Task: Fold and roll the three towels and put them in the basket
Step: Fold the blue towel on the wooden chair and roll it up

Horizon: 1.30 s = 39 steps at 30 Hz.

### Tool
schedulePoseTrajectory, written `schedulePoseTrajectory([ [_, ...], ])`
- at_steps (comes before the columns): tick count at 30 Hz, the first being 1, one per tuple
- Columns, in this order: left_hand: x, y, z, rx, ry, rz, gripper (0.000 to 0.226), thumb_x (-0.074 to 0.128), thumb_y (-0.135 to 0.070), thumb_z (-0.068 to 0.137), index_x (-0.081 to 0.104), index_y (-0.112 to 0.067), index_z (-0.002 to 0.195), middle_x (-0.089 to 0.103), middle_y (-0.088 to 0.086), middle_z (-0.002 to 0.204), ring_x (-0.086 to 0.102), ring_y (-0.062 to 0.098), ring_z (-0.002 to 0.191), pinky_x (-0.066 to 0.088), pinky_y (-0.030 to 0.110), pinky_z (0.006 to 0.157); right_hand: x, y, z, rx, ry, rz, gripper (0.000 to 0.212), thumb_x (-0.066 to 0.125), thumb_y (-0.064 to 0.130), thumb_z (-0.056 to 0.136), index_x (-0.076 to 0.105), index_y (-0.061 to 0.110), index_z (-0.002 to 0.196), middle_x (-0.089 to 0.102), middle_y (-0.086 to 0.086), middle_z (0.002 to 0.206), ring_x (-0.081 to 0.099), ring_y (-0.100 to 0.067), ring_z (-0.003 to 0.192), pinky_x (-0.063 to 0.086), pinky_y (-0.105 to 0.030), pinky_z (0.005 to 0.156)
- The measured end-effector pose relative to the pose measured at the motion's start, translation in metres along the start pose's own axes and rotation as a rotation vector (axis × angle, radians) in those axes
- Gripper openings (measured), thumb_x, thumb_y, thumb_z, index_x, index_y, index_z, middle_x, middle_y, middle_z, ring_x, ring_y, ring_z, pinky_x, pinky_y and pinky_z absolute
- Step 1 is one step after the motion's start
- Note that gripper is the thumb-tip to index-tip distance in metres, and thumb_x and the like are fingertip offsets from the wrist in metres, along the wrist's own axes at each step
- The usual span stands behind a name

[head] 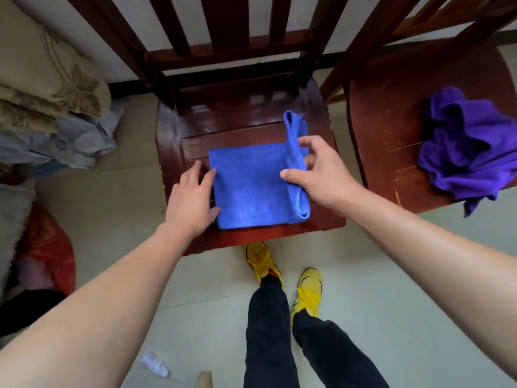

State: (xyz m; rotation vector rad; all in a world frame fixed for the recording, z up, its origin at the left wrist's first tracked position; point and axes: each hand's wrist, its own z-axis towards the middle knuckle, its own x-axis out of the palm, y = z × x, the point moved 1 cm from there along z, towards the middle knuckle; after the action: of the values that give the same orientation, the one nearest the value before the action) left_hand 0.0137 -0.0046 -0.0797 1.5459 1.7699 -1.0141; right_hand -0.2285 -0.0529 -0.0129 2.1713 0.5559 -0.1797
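Rolling seems to be underway on the blue towel (249, 189), which lies folded into a rough square on the seat of the dark wooden chair (223, 119) in the middle. The right hand (321, 175) has the towel's right edge curled over into a loose tube: thumb on the near side of the roll, fingers wrapped behind it, so it's a light pinch around the fabric rather than a tight fist. The far end of that roll sticks up past the fingers.

The left hand (193, 197) is flat and spread out, palm down, with its fingertips and thumb resting right on the towel's left edge, pinning it to the seat. It isn't gripping anything, just pressing.

Over on the second chair (391, 113) to the right sits a purple towel (470, 147), all crumpled in a heap, one corner hanging off the front edge of the seat. Well apart from the blue one.

Below the chair you can see yellow shoes (307, 287) and dark trousers on a pale tiled floor. A pile of bedding (50, 88) is stacked on the left.
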Motion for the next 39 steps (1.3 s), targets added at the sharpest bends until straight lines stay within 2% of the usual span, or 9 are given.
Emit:
schedulePoseTrajectory([
  [7, 0.003, 0.052, -0.034, -0.244, -0.095, -0.228, 0.044, 0.063, -0.022, 0.084, 0.054, -0.011, 0.126, 0.045, 0.012, 0.133, 0.044, 0.034, 0.121, 0.043, 0.043, 0.095, 0.101, 0.009, 0.029, 0.006, -0.005, -0.384, 0.050, 0.063, 0.015, 0.082, 0.039, 0.018, 0.126, 0.058, -0.003, 0.087, 0.058, -0.031, 0.086, 0.037, -0.033, 0.064],
  [10, 0.006, 0.069, -0.040, -0.268, -0.115, -0.258, 0.039, 0.061, -0.021, 0.085, 0.056, -0.009, 0.122, 0.047, 0.012, 0.128, 0.046, 0.033, 0.118, 0.043, 0.042, 0.092, 0.133, 0.001, 0.041, 0.044, 0.065, -0.479, 0.061, 0.067, 0.022, 0.084, 0.034, 0.016, 0.135, 0.062, -0.011, 0.105, 0.057, -0.035, 0.101, 0.038, -0.034, 0.071],
  [15, -0.001, 0.065, -0.038, -0.246, -0.171, -0.291, 0.036, 0.060, -0.022, 0.087, 0.057, -0.010, 0.121, 0.046, 0.010, 0.131, 0.045, 0.030, 0.119, 0.043, 0.042, 0.093, 0.135, -0.007, 0.047, 0.089, 0.151, -0.314, 0.065, 0.073, 0.027, 0.080, 0.042, 0.018, 0.137, 0.070, -0.008, 0.095, 0.065, -0.029, 0.095, 0.054, -0.045, 0.083],
  [18, -0.012, 0.035, -0.022, -0.042, -0.231, -0.222, 0.044, 0.063, -0.024, 0.084, 0.055, -0.010, 0.125, 0.040, 0.013, 0.144, 0.039, 0.033, 0.129, 0.038, 0.042, 0.100, 0.091, -0.009, 0.059, 0.079, -0.154, -0.175, 0.021, 0.064, 0.018, 0.084, 0.061, 0.024, 0.104, 0.069, -0.003, 0.073, 0.069, -0.022, 0.073, 0.057, -0.039, 0.068],
  [21, -0.014, -0.007, 0.002, 0.190, -0.139, -0.042, 0.068, 0.066, -0.034, 0.083, 0.037, -0.019, 0.143, 0.015, 0.015, 0.159, 0.017, 0.032, 0.145, 0.030, 0.041, 0.106, 0.060, -0.010, 0.068, 0.147, -0.245, -0.016, 0.015, 0.058, 0.010, 0.085, 0.060, 0.023, 0.079, 0.068, -0.008, 0.073, 0.064, -0.015, 0.057, 0.048, -0.029, 0.050],
  [26, 0.013, -0.021, 0.019, 0.193, 0.079, 0.153, 0.105, 0.071, -0.048, 0.077, 0.002, -0.028, 0.153, -0.014, 0.010, 0.160, -0.005, 0.032, 0.148, 0.021, 0.045, 0.115, 0.037, -0.005, 0.096, 0.280, -0.040, 0.185, 0.015, 0.060, 0.004, 0.088, 0.059, 0.018, 0.093, 0.064, 0.001, 0.079, 0.062, -0.011, 0.069, 0.048, -0.023, 0.059],
  [29, 0.016, -0.020, 0.018, 0.192, 0.073, 0.151, 0.107, 0.071, -0.050, 0.076, 0.001, -0.029, 0.153, -0.016, 0.008, 0.160, -0.006, 0.032, 0.148, 0.021, 0.046, 0.116, 0.028, -0.001, 0.103, 0.248, -0.119, 0.260, 0.016, 0.060, 0.006, 0.089, 0.060, 0.015, 0.102, 0.064, 0.002, 0.084, 0.062, -0.010, 0.068, 0.049, -0.021, 0.059],
  [33, 0.013, -0.026, 0.015, 0.168, 0.095, 0.160, 0.106, 0.071, -0.049, 0.077, 0.000, -0.028, 0.153, -0.017, 0.009, 0.160, -0.007, 0.032, 0.148, 0.021, 0.045, 0.115, 0.037, -0.006, 0.062, 0.133, -0.265, 0.233, 0.016, 0.059, 0.001, 0.087, 0.063, 0.015, 0.080, 0.060, -0.001, 0.069, 0.058, -0.003, 0.054, 0.044, -0.016, 0.048],
  [39, 0.008, -0.030, 0.016, 0.151, 0.115, 0.188, 0.108, 0.071, -0.051, 0.077, -0.002, -0.028, 0.153, -0.018, 0.008, 0.160, -0.008, 0.031, 0.148, 0.020, 0.045, 0.115, 0.044, -0.087, -0.022, 0.408, -0.012, 0.095, 0.010, 0.066, 0.006, 0.087, 0.072, 0.011, 0.093, 0.073, -0.006, 0.094, 0.068, -0.011, 0.078, 0.053, -0.017, 0.059],
])
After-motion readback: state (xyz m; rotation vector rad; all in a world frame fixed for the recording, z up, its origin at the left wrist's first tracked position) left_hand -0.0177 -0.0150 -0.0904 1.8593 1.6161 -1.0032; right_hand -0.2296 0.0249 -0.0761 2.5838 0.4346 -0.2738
